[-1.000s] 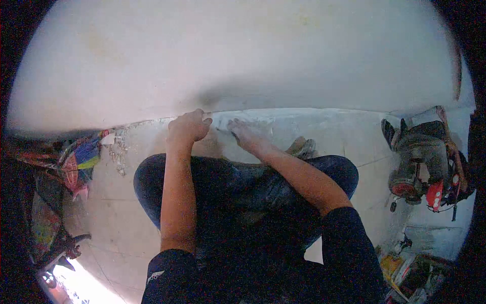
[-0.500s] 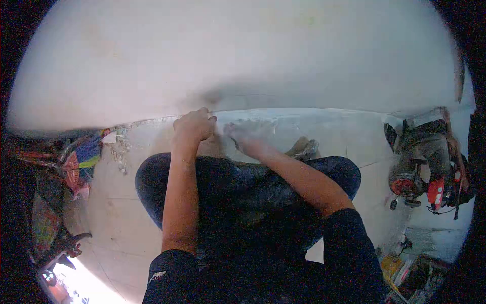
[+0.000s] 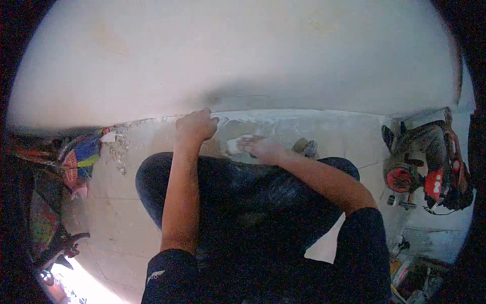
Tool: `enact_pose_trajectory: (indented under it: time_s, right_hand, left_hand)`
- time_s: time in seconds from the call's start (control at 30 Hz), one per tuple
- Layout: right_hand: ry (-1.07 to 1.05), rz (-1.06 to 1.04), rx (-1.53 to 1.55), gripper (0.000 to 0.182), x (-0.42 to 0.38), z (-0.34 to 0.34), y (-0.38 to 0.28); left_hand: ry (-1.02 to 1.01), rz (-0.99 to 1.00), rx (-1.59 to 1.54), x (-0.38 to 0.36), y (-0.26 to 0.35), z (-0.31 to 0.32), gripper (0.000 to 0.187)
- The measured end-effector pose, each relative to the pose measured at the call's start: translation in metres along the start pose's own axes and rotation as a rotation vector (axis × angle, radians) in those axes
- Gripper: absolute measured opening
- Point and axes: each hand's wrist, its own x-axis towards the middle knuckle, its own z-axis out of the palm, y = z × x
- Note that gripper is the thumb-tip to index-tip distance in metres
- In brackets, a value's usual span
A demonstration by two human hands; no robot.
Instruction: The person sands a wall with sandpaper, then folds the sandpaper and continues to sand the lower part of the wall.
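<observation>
My left hand [image 3: 195,126] is closed in a fist close to the foot of the white wall [image 3: 243,55]; whatever it may hold is hidden. My right hand [image 3: 264,149] is low over the tiled floor, in front of my crossed legs, its fingers pointing left and smeared by motion. At its fingertips is a pale white patch [image 3: 232,146], too blurred to tell whether it is a cloth or white paste. Whitish wet-looking streaks [image 3: 248,117] run along the floor where it meets the wall. Beside my right wrist, part of a foot [image 3: 305,147] shows.
A dark machine with a red round part [image 3: 400,180] stands at the right, near a red object [image 3: 434,184]. Colourful bags [image 3: 85,154] lie against the wall at the left. Crumbly white debris [image 3: 119,152] is on the floor there. Assorted items [image 3: 415,281] sit at lower right.
My right hand has moved right and slightly down, away from the wall. White streaks show more plainly on the floor beside it. My left hand has hardly moved.
</observation>
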Motion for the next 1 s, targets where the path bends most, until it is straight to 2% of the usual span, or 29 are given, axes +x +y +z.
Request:
enact_pose_trajectory:
  time_s: [0.07, 0.1, 0.17, 0.2, 0.27, 0.3, 0.37, 0.4, 0.47, 0.57, 0.63, 0.67, 0.7, 0.77, 0.83, 0.87, 1.0]
  right_hand:
    - [0.176, -0.312, -0.280, 0.037, -0.007, 0.043, 0.044]
    - [0.106, 0.234, -0.054, 0.037, -0.003, 0.063, 0.062]
    - [0.024, 0.774, 0.170, 0.037, -0.003, 0.064, 0.080]
    - [0.196, 0.458, -0.035, 0.036, -0.004, 0.055, 0.088]
    - [0.366, 0.132, -0.240, 0.036, -0.002, 0.021, 0.065]
    - [0.095, 0.218, -0.097, 0.038, -0.002, -0.020, 0.015]
    - [-0.184, 0.299, 0.042, 0.040, -0.009, -0.035, -0.016]
    - [-0.032, 0.044, -0.039, 0.040, -0.016, -0.023, -0.009]
    - [0.122, -0.211, -0.120, 0.041, -0.024, -0.008, 0.011]
    - [0.125, 0.048, -0.177, 0.043, -0.017, -0.007, 0.056]
    - [0.125, 0.218, -0.218, 0.045, -0.009, -0.023, 0.057]
    - [0.126, 0.218, -0.221, 0.045, -0.006, -0.024, 0.051]
    - [-0.005, 0.442, 0.127, 0.047, 0.004, -0.048, 0.009]
    - [-0.148, 0.657, 0.476, 0.048, 0.015, -0.048, -0.026]
    - [0.189, -0.116, 0.074, 0.050, 0.015, -0.017, -0.024]
    - [0.188, -0.117, 0.074, 0.050, 0.022, -0.005, -0.015]
    - [0.368, 0.213, 0.222, 0.055, 0.064, 0.060, 0.045]
  left_hand:
    - [-0.010, -0.006, -0.006, -0.001, 0.004, -0.006, 0.058]
    - [-0.009, -0.004, -0.010, -0.001, 0.004, -0.006, 0.058]
    - [0.001, 0.005, -0.022, -0.003, 0.004, -0.004, 0.058]
    - [0.001, 0.003, -0.027, -0.008, 0.005, -0.004, 0.058]
    - [0.063, 0.008, -0.032, -0.014, 0.010, -0.009, 0.050]
    - [0.065, 0.008, -0.035, -0.014, 0.010, -0.009, 0.050]
    - [0.054, 0.033, -0.061, -0.011, 0.009, -0.007, 0.050]
    - [0.054, 0.032, -0.065, -0.010, 0.009, -0.006, 0.050]
    - [0.048, 0.034, -0.074, -0.008, 0.010, -0.005, 0.050]
    - [0.069, 0.049, -0.087, -0.021, 0.012, -0.014, 0.051]
    - [0.078, 0.042, -0.094, -0.018, 0.010, -0.012, 0.051]
    - [0.085, 0.040, -0.095, -0.016, 0.010, -0.011, 0.052]
    - [0.085, 0.038, -0.098, -0.014, 0.009, -0.011, 0.052]
    - [0.047, 0.039, -0.130, -0.011, 0.010, -0.010, 0.052]
    - [0.040, 0.038, -0.109, -0.017, 0.013, -0.015, 0.053]
    - [0.044, 0.038, -0.086, -0.019, 0.014, -0.017, 0.053]
    - [0.079, 0.027, -0.084, -0.019, 0.014, -0.012, 0.054]
